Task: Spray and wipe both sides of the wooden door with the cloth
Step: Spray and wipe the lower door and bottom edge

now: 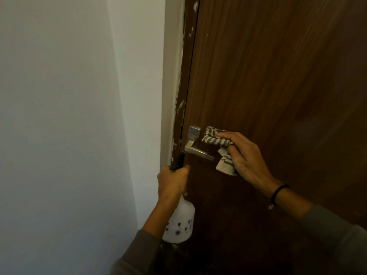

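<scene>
The right grip (244,153) presses a bunched grey-striped cloth (213,136) to the dark wooden door (278,76), with the steel lever handle (198,152) just left of it. The left grip (173,181), below-left, clasps the neck of a white plastic spray bottle (181,221). The cloth looks limp and light, probably best held wadded.

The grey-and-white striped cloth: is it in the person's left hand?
No, the right hand grips the grey-and-white striped cloth against the brown wooden door, while the left hand holds the white plastic spray bottle.
</scene>
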{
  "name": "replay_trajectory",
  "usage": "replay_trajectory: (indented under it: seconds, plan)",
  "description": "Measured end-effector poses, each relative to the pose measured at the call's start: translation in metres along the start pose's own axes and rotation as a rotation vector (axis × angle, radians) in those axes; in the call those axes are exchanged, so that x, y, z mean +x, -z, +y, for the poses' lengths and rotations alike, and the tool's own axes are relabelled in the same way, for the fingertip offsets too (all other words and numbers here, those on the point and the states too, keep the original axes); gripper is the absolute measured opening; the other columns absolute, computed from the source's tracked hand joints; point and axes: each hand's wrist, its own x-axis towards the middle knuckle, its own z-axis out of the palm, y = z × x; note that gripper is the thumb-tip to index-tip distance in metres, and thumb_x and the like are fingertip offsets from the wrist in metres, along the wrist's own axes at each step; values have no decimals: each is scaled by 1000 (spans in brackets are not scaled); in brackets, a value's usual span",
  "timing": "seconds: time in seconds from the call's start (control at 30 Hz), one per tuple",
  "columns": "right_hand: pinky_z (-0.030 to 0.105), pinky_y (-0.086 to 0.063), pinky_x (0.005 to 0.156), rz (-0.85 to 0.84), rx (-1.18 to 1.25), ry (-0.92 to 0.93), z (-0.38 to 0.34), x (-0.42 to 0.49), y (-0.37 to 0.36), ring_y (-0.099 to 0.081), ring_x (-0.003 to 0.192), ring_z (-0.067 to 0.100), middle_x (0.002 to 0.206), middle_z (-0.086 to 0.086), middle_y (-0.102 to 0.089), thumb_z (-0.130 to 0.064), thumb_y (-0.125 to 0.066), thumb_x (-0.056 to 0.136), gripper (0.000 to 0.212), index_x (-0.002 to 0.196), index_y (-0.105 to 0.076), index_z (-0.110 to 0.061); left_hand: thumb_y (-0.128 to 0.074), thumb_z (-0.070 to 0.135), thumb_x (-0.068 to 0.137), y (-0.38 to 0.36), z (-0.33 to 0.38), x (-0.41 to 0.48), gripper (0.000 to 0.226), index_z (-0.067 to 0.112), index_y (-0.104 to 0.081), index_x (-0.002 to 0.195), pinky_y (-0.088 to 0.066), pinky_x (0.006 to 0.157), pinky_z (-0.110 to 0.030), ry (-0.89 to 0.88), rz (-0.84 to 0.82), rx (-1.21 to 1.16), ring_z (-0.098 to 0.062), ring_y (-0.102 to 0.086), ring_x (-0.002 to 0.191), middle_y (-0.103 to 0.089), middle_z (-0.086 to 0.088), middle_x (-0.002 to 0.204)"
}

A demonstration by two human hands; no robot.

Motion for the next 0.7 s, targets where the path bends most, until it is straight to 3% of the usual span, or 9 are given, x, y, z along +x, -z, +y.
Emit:
replay_trajectory:
  seconds: [0.07,0.13,0.2,0.27,0.3,0.37,0.53,0.6,0.7]
  plan:
    - [25,-44,108,-53,-95,43,7,18,-19,-46,134,12,151,0,-46,-8,-45,104,45,145,-52,-24,-65,13,94,8,8,11,12,10,-59,85,-43,46,-26,2,-20,-8,-16,-47,46,-53,-5,59]
    - [35,-34,118,-226,-276,129,13,35,-47,-33,147,19,160,2,-37,-12,-47,102,51,152,-45,-23,-66,13,92,17,14,23,14,7,-60,80,-41,43,-25,-14,-43,17,-15,-45,42,-52,-3,54]
    - [41,-35,114,-422,-603,260,16,46,-82,-32,148,26,161,4,-35,-12,-64,94,61,150,-45,-23,-67,16,93,24,19,36,17,5,-62,82,-40,42,-23,-26,-42,59,-13,-45,40,-53,-5,56]
    - [47,-49,100,-514,-803,328,13,57,-112,-52,134,32,144,9,-56,-12,-90,65,70,131,-66,-20,-66,19,96,29,22,49,20,5,-63,83,-40,43,-23,-28,-48,101,-13,-46,41,-55,-6,59]
    - [48,-54,93,-507,-868,347,13,61,-121,-60,122,33,129,10,-65,-14,-96,51,70,117,-74,-18,-66,20,97,31,24,55,21,5,-63,82,-41,44,-23,-24,-56,122,-13,-47,42,-55,-6,59]
    - [48,-56,88,-431,-945,402,16,65,-130,-65,113,32,118,11,-69,-17,-100,43,68,107,-77,-16,-65,21,98,34,28,63,23,7,-62,80,-42,47,-24,-22,-68,149,-14,-47,43,-56,-6,60]
    - [47,-56,87,-140,-851,467,46,30,-116,-52,127,37,145,18,-55,-13,-83,70,77,142,-56,-14,-71,27,95,37,35,79,32,7,-60,72,-40,44,-23,-1,-152,158,-12,-46,38,-55,-6,57]
    - [49,-55,85,-72,-835,341,57,14,-109,-47,123,35,143,20,-54,-11,-88,64,97,149,-42,-15,-71,23,94,37,35,86,31,5,-59,72,-38,40,-20,9,-181,157,-8,-45,35,-54,-6,55]
    - [46,-57,79,-80,-802,179,61,5,-100,-50,111,31,127,20,-59,-14,-98,51,113,148,-40,-12,-69,19,95,41,37,95,27,3,-59,75,-36,38,-19,19,-222,151,-7,-45,35,-54,-5,56]
